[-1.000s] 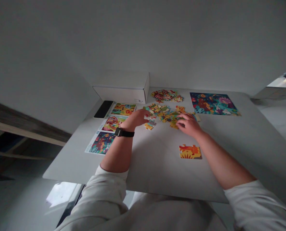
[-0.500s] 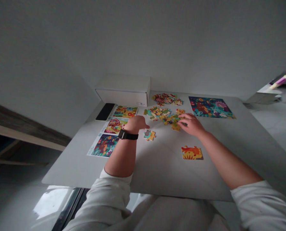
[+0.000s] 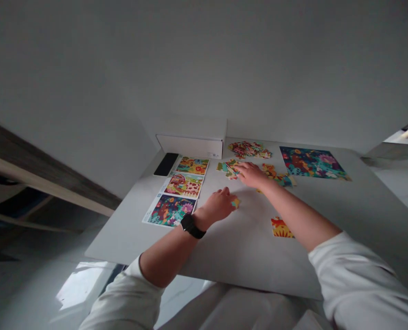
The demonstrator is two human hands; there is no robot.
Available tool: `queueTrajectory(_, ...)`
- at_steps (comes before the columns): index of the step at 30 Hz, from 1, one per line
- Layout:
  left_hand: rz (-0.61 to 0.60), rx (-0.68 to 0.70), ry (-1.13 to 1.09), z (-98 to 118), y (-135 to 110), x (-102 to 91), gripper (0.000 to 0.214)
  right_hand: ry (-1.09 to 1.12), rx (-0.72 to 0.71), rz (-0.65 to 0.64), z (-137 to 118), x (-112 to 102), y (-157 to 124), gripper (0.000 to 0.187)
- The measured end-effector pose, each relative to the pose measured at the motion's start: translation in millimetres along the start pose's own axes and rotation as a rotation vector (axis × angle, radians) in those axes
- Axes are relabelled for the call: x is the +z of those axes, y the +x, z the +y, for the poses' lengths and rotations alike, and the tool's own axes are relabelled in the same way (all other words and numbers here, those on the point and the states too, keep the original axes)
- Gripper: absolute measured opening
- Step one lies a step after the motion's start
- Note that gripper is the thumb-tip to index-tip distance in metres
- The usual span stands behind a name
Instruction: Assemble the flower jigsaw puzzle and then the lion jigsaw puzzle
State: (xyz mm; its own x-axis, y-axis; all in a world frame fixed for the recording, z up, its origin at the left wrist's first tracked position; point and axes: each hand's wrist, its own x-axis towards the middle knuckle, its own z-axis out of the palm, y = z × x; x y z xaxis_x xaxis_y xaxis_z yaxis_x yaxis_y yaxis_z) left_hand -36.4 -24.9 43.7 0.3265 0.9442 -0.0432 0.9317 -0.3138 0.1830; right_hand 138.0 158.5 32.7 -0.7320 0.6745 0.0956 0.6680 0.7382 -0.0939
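My left hand (image 3: pixel 219 205), with a black watch on the wrist, rests curled on the white table (image 3: pixel 245 247) over a small puzzle piece (image 3: pixel 236 202) whose yellow corner shows at its fingertips. My right hand (image 3: pixel 250 173) reaches across to the left part of the loose pile of yellow and green puzzle pieces (image 3: pixel 275 175), fingers bent down onto the pieces. A small joined orange and yellow puzzle section (image 3: pixel 281 228) lies near my right forearm, partly hidden by it.
Three printed picture cards (image 3: pixel 178 192) lie in a column at the left, a black phone (image 3: pixel 166 164) behind them. A white box (image 3: pixel 192 140) stands at the back wall, a reddish pile of pieces (image 3: pixel 247 149) beside it. A finished dark blue puzzle (image 3: pixel 310 162) lies at the back right.
My left hand drew back toward me from the pile and now covers the single piece. My right hand crossed leftward over the pile. The camera view shifted to the left.
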Motion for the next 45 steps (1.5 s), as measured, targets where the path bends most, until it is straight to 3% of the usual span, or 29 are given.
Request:
queueTrajectory(4, 0.054, -0.045, 0.019, -11, 15, -4.2, 0.035, -0.053, 0.053, -0.047, -7, 5, 14, 0.049)
queueTrajectory(9, 0.192, -0.153, 0.005, -72, 61, -17.3, 0.034, -0.07, 0.187, -0.02, 8, 5, 6, 0.048)
queueTrajectory(13, 0.19, -0.036, -0.025, -108, 97, -15.0, 0.039, -0.09, 0.266, -0.008, 13, 4, -2, 0.048)
queueTrajectory(16, 0.124, 0.057, -0.031, -119, 108, -8.3, 0.041, -0.06, 0.18, 0.016, 8, 6, -4, 0.049)
queueTrajectory(19, 0.072, 0.026, 0.04, -119, 103, -5.7, 0.04, -0.054, 0.101, 0.009, 2, 9, -4, 0.047)
queueTrajectory(26, 0.062, -0.134, 0.16, -102, 80, -13.5, 0.038, -0.056, 0.115, -0.006, 5, 13, -7, 0.043)
queueTrajectory(30, 0.154, 0.034, 0.084, -97, 84, -6.1, 0.04, -0.07, 0.131, -0.002, 10, 11, -14, 0.041)
queueTrajectory(33, 0.145, 0.144, 0.043, -98, 89, 4.4, 0.041, -0.066, 0.147, -0.003, 12, 9, -20, 0.039)
queueTrajectory(40, 0.15, 0.204, -0.016, -105, 80, 11.2, 0.036, -0.012, 0.148, 0.011, 13, 9, -25, 0.037)
queueTrajectory(45, 0.156, 0.143, -0.095, -101, 80, 5.8, 0.026, 0.024, 0.102, 0.01, 13, 10, -19, 0.035)
